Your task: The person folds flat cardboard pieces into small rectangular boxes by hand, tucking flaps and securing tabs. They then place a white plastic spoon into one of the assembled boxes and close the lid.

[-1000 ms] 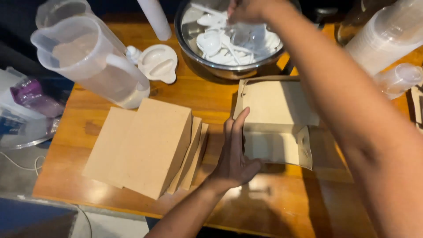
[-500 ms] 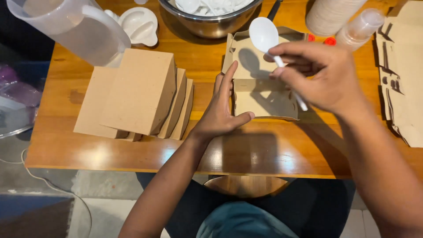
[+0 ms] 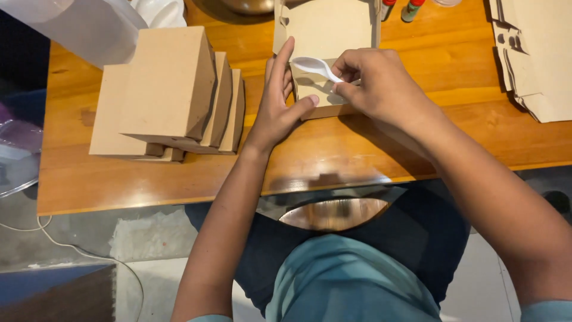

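An open brown cardboard box lies on the wooden table in front of me. My left hand rests flat against the box's near left edge, thumb hooked on its front wall. My right hand pinches the handle of a white plastic spoon, whose bowl points left just over the box's near part. Both hands are close together at the box's front.
A stack of closed brown boxes stands to the left. Flat unfolded cardboard blanks lie at the right. A clear plastic jug sits at the top left; a metal bowl's rim shows at the top.
My right hand took a spoon from the metal bowl and lowered it to the open box. The view tilted down towards my lap. My left hand stayed at the box.
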